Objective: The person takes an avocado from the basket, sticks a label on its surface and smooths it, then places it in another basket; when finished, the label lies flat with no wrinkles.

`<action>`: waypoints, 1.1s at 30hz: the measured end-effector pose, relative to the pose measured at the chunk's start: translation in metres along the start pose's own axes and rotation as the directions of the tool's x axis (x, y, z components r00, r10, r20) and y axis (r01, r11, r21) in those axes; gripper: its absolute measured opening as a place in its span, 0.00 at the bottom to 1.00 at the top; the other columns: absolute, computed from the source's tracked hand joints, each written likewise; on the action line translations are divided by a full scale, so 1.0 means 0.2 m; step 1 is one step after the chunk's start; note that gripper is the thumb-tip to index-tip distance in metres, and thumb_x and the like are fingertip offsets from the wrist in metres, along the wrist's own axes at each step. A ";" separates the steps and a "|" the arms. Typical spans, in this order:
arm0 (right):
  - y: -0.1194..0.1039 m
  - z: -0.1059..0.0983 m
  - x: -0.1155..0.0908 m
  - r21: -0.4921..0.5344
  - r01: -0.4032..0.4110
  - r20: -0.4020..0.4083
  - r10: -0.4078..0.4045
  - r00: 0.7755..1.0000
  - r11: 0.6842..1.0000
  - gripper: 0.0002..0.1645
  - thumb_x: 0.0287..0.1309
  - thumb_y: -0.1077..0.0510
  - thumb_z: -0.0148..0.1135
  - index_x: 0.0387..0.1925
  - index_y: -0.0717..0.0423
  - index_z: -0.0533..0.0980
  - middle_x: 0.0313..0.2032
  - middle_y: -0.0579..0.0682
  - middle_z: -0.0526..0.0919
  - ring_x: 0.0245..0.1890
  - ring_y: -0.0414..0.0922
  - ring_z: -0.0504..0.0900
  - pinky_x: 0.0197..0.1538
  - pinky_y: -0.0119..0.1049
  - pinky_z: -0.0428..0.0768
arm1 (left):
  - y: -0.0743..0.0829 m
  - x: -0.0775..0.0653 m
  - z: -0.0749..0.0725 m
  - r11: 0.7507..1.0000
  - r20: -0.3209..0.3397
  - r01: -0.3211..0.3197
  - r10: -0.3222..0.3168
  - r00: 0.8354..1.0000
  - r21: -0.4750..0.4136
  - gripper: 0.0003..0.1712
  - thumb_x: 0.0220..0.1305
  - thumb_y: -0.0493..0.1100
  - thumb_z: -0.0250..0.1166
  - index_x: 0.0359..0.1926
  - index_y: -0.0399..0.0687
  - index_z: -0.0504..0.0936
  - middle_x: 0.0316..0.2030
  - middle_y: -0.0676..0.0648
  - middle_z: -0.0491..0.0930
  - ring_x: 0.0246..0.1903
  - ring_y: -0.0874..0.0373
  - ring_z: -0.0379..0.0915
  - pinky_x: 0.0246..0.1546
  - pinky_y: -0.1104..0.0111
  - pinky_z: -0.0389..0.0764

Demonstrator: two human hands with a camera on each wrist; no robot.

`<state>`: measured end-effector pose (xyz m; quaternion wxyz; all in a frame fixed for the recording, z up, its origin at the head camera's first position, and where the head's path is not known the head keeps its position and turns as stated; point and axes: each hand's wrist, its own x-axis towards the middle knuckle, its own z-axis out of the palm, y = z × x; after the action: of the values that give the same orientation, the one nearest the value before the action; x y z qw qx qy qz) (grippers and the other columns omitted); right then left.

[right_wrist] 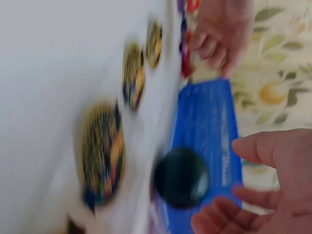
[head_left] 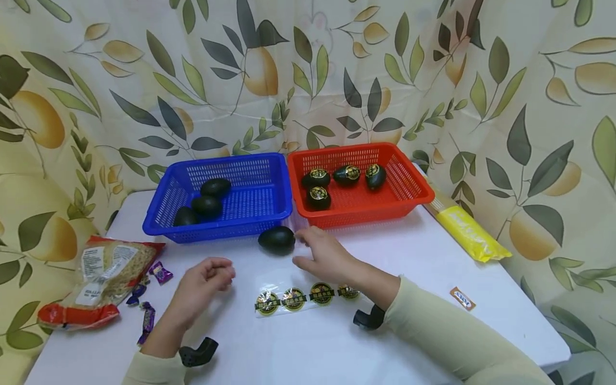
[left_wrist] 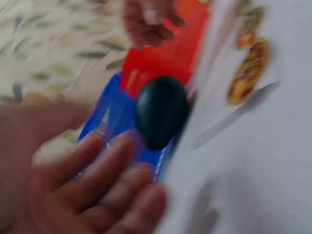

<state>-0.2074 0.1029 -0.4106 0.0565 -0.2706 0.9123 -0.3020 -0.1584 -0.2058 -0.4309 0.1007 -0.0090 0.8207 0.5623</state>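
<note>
A dark green avocado (head_left: pixel 277 240) lies on the white table just in front of the two baskets. My right hand (head_left: pixel 329 259) is at its right side, fingers and thumb parted, holding nothing. To the avocado's lower left, my left hand (head_left: pixel 199 291) hovers with loosely bent fingers and nothing in it. Below the avocado lies a clear strip of round black-and-gold stickers (head_left: pixel 294 299), partly covered by the right forearm. Both wrist views are blurred; the avocado (left_wrist: pixel 162 112) shows beyond the left fingers, and in the right wrist view the avocado (right_wrist: pixel 181 177) appears beside the right fingertips.
The blue basket (head_left: pixel 216 231) holds several plain avocados. Beside it, the red basket (head_left: pixel 366 214) holds several stickered avocados. At left are a bag of grain (head_left: pixel 103 272) and purple-wrapped candies (head_left: pixel 161 272). At right lie a yellow packet (head_left: pixel 471 232) and a small wrapped bar (head_left: pixel 462 298).
</note>
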 end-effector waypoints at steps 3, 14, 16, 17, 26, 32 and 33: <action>-0.05 0.05 -0.06 -0.026 0.108 0.106 -0.105 0.989 0.994 0.22 0.68 0.53 0.65 0.60 0.57 0.80 0.52 0.53 0.84 0.50 0.47 0.81 0.56 0.42 0.82 | 0.00 -0.05 0.11 0.929 0.144 -0.160 0.117 0.983 0.334 0.23 0.64 0.49 0.74 0.57 0.45 0.83 0.44 0.50 0.85 0.45 0.57 0.80 0.48 0.62 0.83; -0.16 0.29 0.02 -0.231 0.179 0.273 -0.112 0.955 0.956 0.22 0.60 0.46 0.73 0.57 0.38 0.84 0.43 0.39 0.79 0.47 0.37 0.75 0.42 0.29 0.76 | 0.01 -0.05 0.23 0.720 0.228 -0.274 0.163 0.960 0.638 0.29 0.53 0.49 0.81 0.56 0.49 0.86 0.45 0.52 0.78 0.49 0.56 0.75 0.53 0.54 0.79; -0.16 0.31 0.02 -0.250 0.162 0.274 -0.090 0.958 0.955 0.21 0.60 0.46 0.73 0.55 0.37 0.84 0.43 0.38 0.78 0.48 0.37 0.75 0.41 0.29 0.76 | 0.00 -0.05 0.24 0.711 0.226 -0.273 0.163 0.960 0.648 0.29 0.52 0.49 0.82 0.56 0.49 0.86 0.45 0.52 0.78 0.49 0.55 0.75 0.53 0.54 0.79; -0.17 0.32 0.02 -0.250 0.158 0.273 -0.087 0.958 0.955 0.20 0.59 0.47 0.74 0.54 0.37 0.85 0.42 0.37 0.78 0.48 0.37 0.75 0.41 0.29 0.76 | 0.00 -0.05 0.24 0.712 0.225 -0.269 0.159 0.961 0.649 0.29 0.52 0.49 0.82 0.55 0.49 0.86 0.45 0.53 0.78 0.49 0.56 0.74 0.54 0.54 0.79; -0.18 0.36 0.04 -0.189 0.174 0.243 -0.126 0.962 0.966 0.08 0.61 0.56 0.71 0.39 0.41 0.82 0.37 0.35 0.79 0.43 0.36 0.75 0.46 0.28 0.75 | 0.01 -0.05 0.23 0.734 0.221 -0.233 0.115 0.968 0.638 0.29 0.52 0.49 0.82 0.55 0.50 0.86 0.45 0.55 0.77 0.51 0.57 0.73 0.56 0.55 0.79; -0.16 0.33 0.02 0.007 0.198 0.226 -0.194 0.954 0.980 0.09 0.68 0.63 0.64 0.39 0.43 0.79 0.38 0.35 0.82 0.43 0.34 0.78 0.53 0.27 0.77 | 0.00 -0.05 0.23 0.741 0.229 -0.247 0.130 0.965 0.624 0.29 0.51 0.49 0.83 0.54 0.50 0.86 0.45 0.54 0.77 0.51 0.56 0.73 0.56 0.55 0.78; -0.15 0.31 0.02 0.065 0.179 0.226 -0.190 0.955 0.982 0.09 0.69 0.63 0.64 0.40 0.43 0.79 0.38 0.35 0.82 0.42 0.33 0.78 0.53 0.27 0.78 | 0.00 -0.05 0.23 0.742 0.231 -0.245 0.125 0.965 0.624 0.29 0.51 0.49 0.83 0.54 0.50 0.86 0.45 0.54 0.77 0.50 0.56 0.73 0.56 0.55 0.78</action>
<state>-0.1800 0.0489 -0.4432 0.1400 -0.3865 0.8634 -0.2924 -0.1413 -0.1635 -0.4445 0.1123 0.1572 0.9487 0.2502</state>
